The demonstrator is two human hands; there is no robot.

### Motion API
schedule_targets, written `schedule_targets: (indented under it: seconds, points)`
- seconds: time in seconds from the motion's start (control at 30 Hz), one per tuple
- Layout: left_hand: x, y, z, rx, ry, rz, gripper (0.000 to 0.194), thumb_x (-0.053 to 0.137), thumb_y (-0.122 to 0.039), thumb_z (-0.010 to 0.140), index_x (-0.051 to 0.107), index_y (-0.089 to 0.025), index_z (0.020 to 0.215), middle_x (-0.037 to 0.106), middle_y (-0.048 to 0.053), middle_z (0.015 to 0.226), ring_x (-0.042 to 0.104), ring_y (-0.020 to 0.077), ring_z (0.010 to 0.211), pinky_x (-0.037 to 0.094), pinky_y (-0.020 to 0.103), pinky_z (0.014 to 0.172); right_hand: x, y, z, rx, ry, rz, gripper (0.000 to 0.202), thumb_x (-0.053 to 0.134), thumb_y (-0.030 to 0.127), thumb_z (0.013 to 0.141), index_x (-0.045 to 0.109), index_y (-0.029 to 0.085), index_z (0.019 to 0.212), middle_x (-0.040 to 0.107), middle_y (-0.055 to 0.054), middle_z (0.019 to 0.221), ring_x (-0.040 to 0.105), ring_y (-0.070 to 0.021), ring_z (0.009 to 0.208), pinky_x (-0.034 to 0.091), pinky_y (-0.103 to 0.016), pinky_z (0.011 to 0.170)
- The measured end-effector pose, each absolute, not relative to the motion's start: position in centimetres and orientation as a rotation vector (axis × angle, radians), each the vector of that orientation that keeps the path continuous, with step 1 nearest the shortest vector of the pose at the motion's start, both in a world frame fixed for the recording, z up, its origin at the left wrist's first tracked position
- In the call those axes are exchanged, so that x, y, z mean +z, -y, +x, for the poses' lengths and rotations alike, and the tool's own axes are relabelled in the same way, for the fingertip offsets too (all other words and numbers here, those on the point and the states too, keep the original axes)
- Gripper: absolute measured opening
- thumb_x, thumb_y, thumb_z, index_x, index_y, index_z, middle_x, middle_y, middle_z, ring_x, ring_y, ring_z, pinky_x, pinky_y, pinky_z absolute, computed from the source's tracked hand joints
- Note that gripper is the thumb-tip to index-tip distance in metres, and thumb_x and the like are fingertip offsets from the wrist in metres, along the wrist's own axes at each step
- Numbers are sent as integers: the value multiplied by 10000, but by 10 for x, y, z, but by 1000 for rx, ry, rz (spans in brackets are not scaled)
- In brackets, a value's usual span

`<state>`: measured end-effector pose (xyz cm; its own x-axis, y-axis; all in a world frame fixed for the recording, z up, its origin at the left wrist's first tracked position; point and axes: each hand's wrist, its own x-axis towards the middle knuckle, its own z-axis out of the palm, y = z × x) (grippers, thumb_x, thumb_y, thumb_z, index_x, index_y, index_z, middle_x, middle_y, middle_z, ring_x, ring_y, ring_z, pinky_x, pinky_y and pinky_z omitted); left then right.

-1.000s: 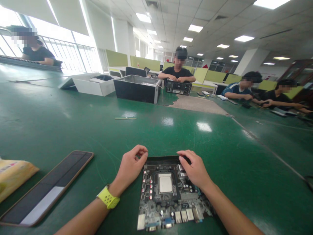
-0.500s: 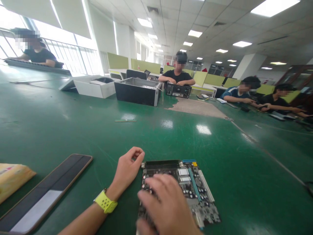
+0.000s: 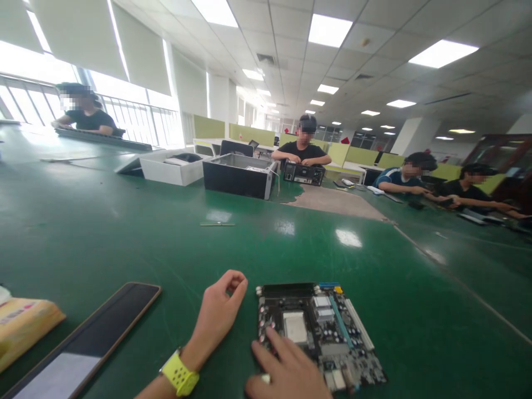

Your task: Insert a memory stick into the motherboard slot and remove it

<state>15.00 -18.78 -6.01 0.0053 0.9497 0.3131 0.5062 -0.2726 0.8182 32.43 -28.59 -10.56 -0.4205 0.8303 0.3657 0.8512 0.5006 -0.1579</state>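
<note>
Motherboard (image 3: 332, 350) on the table (image 3: 436, 332)
Phone (image 3: 93, 341) and packet (image 3: 27, 327) to its left, computer case (image 3: 235, 180) well behind it.

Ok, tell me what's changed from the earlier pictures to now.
The right hand has left the far right corner of the motherboard, moving leftward and nearer the wearer; it is now spread over the near left part. Whether it touches there, I can't tell. The left hand stays loosely curled by the far left corner. The phone and yellow packet lie as before.

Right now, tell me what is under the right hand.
Under the right hand is part of the circuit board. The pale square chip shows just beyond; whatever the hand covers cannot be seen.
</note>
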Motion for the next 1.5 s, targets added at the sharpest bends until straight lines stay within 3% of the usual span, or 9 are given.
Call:
schedule_targets:
  seconds: [0.07,0.17,0.27,0.47,0.9,1.17,1.37,1.5]
  points:
    - [-60,189,150,1200,-1484,1820,231,471,-393,816,568,-186,780,614,-12,681,559,142,621,425,231,587,-86,261,364,-14,2431,-1444,284,480,307,880,625,356,1120,478,33,1388,431,-247,1277,422,-391,1000]
    - [-60,191,152,1185,-1477,1840,225,469,-384,821,568,-186,780,605,-13,676,534,135,584,406,226,552,-73,221,440,-114,2213,-1783,419,382,278,908,503,252,1308,350,-70,1471,444,-236,1262,374,-399,1034]
    - [-59,191,153,1185,-1455,1874,222,467,-379,829,567,-188,775,602,-15,672,533,136,589,402,223,552,-85,196,509,-267,1986,-2094,483,305,294,926,431,146,1368,413,-130,1423,369,-266,1311,317,-435,1065]
    - [-61,190,152,1171,-1451,1893,219,469,-374,843,567,-188,780,602,-12,678,548,142,625,410,228,588,-111,187,554,-309,1715,-2439,491,274,375,926,385,272,1393,427,-71,1420,335,-334,1317,308,-523,1023]
    - [-55,195,156,1130,-1423,1915,217,469,-361,836,568,-186,756,594,-14,661,543,138,612,419,230,600,-107,190,548,-268,1672,-2435,471,289,422,911,453,302,1335,435,-55,1411,343,-288,1300,285,-503,1022]
    - [-56,196,158,1102,-1411,1959,211,464,-349,834,576,-187,756,606,-11,667,554,140,618,427,231,605,-75,207,499,-165,1708,-2451,449,327,470,891,552,311,1246,507,-41,1353,458,-301,1203,359,-502,938]
    - [-58,194,157,1067,-1400,1967,181,471,-336,840,573,-186,844,621,0,731,578,145,662,455,251,639,-59,258,393,-139,2078,-2037,535,446,424,865,433,244,1369,592,-111,1252,550,-309,1096,399,-448,891]
    - [-60,196,158,1071,-1333,2039,246,509,-331,828,562,-195,1026,631,59,992,598,194,885,486,301,727,-73,290,337,62,2274,-1584,683,613,535,726,466,273,1340,620,-98,1223,598,-349,1032,453,-439,844]
